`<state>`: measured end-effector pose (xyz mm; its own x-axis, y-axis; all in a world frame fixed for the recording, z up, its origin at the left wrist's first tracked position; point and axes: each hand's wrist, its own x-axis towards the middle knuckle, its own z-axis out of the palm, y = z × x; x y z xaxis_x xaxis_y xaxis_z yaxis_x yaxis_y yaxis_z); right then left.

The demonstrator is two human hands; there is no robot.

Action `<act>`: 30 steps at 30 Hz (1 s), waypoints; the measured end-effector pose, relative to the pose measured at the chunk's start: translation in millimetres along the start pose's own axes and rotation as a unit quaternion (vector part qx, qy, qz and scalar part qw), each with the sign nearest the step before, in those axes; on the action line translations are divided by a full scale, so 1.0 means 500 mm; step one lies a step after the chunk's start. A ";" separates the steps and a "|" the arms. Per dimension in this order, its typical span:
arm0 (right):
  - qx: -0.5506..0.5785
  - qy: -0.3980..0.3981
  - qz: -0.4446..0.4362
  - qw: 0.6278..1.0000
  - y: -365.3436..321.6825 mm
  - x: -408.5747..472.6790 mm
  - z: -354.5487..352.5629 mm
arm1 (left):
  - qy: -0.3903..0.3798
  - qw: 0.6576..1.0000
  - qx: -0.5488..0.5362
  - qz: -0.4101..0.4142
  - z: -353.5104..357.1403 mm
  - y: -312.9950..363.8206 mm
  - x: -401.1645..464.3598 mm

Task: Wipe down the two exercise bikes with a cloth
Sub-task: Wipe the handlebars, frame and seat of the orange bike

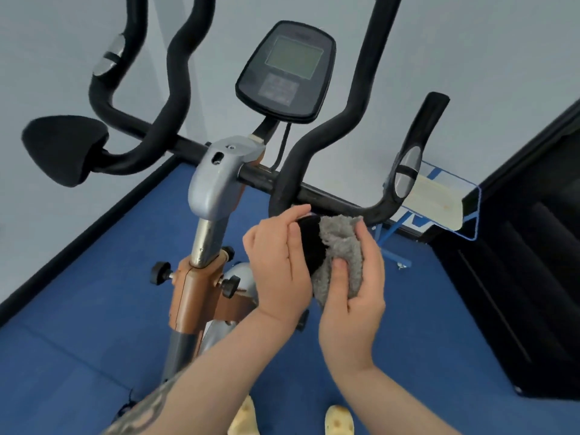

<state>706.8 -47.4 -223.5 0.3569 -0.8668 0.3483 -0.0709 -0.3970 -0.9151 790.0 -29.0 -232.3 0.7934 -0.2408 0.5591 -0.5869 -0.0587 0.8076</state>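
Observation:
An exercise bike (216, 183) with a grey and brown stem fills the view. Its black handlebars (329, 127) curve up on both sides of a dark console (287, 72). A black elbow pad (309, 246) sits on the right side of the bar, and another elbow pad (62, 149) on the left. My left hand (276, 265) grips the near edge of the right pad. My right hand (354, 290) holds a grey fluffy cloth (340, 246) pressed against that pad, thumb on the cloth.
Blue floor mats (94, 324) lie under the bike, with a pale wall (470, 42) behind. A blue-framed stand with a clear tray (439, 199) is at right, beside a dark cabinet (518, 246). Adjustment knobs (161, 271) stick out of the stem.

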 end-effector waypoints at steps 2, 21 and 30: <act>-0.008 -0.026 -0.001 1.000 -0.002 0.033 -0.008 | -0.047 0.999 -0.015 -0.011 -0.016 0.001 0.004; -0.030 0.051 0.023 0.998 -0.027 -0.026 0.011 | -0.225 0.950 -0.140 -0.166 -0.090 0.020 0.040; -0.031 0.056 0.085 0.994 -0.037 0.018 0.021 | -0.276 0.935 -0.151 -0.163 -0.099 0.012 0.048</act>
<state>721.0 -44.8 -205.5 0.2299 -0.9496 0.2131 -0.1803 -0.2568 -0.9495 813.7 12.8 -204.6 0.6693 -0.7258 0.1588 -0.1892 0.0401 0.9811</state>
